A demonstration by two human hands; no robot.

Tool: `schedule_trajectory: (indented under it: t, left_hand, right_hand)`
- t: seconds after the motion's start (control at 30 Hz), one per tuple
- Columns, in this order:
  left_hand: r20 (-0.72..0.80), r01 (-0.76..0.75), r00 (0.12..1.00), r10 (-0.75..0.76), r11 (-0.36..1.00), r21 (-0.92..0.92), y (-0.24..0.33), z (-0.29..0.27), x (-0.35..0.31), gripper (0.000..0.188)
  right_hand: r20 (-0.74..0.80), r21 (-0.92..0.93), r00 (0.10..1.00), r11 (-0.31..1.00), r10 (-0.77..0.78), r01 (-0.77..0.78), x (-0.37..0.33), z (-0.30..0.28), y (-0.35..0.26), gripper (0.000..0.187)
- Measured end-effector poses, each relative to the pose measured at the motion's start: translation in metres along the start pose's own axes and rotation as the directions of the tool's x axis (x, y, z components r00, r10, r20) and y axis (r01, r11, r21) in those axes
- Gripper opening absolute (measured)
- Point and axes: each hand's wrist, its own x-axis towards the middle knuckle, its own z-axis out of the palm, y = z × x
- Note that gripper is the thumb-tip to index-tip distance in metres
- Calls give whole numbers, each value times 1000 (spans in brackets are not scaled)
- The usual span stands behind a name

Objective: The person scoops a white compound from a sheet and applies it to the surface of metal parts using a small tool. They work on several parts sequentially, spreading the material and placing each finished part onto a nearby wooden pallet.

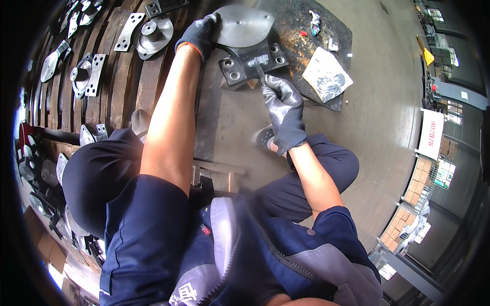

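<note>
My left hand (200, 36), in a dark glove with an orange cuff, is closed on the left edge of a metal part with a rounded silver plate (244, 25). The part's black bracket (253, 60), with bolt holes at both ends, faces me. My right hand (284, 102), in a dark coated glove, is closed round a thin file-like tool (260, 73). The tool's tip meets the bracket's middle, where a pale scuffed patch shows. What the part rests on is partly hidden beneath it, beside a worn dark tabletop (298, 56).
A smeared white pad (327, 75), a small red cap (303, 33) and a crumpled wrapper (315, 23) lie on the tabletop. At left, a wooden pallet (108, 109) carries several metal parts, including a round flange (154, 38). Caged cartons (419, 178) line the far right.
</note>
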Motion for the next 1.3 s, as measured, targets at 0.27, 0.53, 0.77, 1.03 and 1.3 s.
schedule_trajectory:
  t: [0.27,0.53,0.77,1.03,1.3]
  left_hand:
    - [66,174,984,-166,975,-137,18,-5,-6,51]
    - [23,-19,1000,15,988,151,-18,9,14,49]
    - [89,61,994,-60,998,-11,9,-4,3,29]
    - [57,-73,996,65,984,164,-18,11,14,32]
    - [35,-89,996,83,974,209,-20,11,15,44]
  right_hand:
    - [100,147,975,966,200,-213,-1,1,-20,21]
    - [-3,224,962,938,274,-266,10,-10,-18,25]
    - [-64,-299,974,936,-216,188,12,-21,13,19]
    - [-115,8,984,991,136,-136,7,-24,0,20]
    - [-34,33,975,975,221,-220,6,-14,-1,30]
